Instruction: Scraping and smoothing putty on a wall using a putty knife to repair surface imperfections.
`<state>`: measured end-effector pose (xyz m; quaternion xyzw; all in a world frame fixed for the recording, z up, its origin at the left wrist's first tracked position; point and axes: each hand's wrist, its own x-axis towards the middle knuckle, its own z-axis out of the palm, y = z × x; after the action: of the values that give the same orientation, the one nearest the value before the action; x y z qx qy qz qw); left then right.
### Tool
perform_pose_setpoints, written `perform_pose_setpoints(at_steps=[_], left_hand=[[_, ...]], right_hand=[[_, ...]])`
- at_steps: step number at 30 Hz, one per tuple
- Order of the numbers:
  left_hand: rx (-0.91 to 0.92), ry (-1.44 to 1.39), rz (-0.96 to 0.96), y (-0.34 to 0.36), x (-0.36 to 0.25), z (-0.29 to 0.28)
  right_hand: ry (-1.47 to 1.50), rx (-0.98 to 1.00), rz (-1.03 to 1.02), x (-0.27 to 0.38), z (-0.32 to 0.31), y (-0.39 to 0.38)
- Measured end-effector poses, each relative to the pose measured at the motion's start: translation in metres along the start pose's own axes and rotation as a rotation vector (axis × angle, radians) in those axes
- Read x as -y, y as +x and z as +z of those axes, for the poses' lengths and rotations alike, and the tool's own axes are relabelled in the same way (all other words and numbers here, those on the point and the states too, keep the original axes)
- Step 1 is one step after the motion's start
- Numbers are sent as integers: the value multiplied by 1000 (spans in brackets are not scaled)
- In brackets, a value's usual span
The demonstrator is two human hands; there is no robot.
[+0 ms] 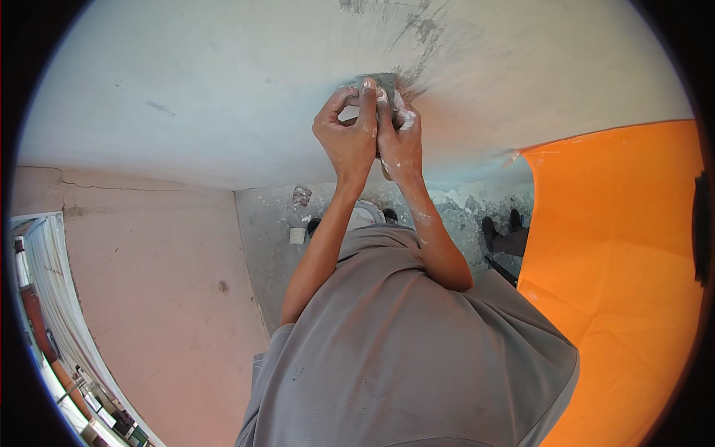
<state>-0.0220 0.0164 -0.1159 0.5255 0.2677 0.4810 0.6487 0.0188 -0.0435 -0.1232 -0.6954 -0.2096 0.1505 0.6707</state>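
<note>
Both my hands are raised to the pale wall [246,97], closed together around a flat grey scraper blade [378,79]. My left hand [346,141] has its thumb pressed along the blade, with a gap showing between thumb and curled fingers. Close beside it, my right hand [401,141] pinches the blade's other side, white smears on its fingers. A narrow brownish piece, perhaps the tool's handle, shows below between the wrists. The blade's upper edge lies at the wall, just under dark grey streaks [424,33]. Most of the tool is hidden by my hands.
An orange sheet [611,268] hangs at the right, with another person's dark shoes [490,232] beside it. A pinkish wall [156,276] and a curtained window [56,268] are at the left. On the spattered floor lies a small whitish block [297,236].
</note>
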Motion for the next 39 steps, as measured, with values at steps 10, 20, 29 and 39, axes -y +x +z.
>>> perform_pose_setpoints(at_steps=[10, 20, 29, 39], left_hand=[[21, -25, -20, 0, 1, -5], [30, -5, 39, 2, -2, -3], [50, 29, 15, 0, 2, -6], [38, 131, 110, 0, 21, -6]], right_hand=[[-3, 20, 54, 3, 0, -5], [53, 26, -28, -7, 3, -3], [65, 4, -32, -17, 2, -4], [17, 15, 39, -7, -4, -1]])
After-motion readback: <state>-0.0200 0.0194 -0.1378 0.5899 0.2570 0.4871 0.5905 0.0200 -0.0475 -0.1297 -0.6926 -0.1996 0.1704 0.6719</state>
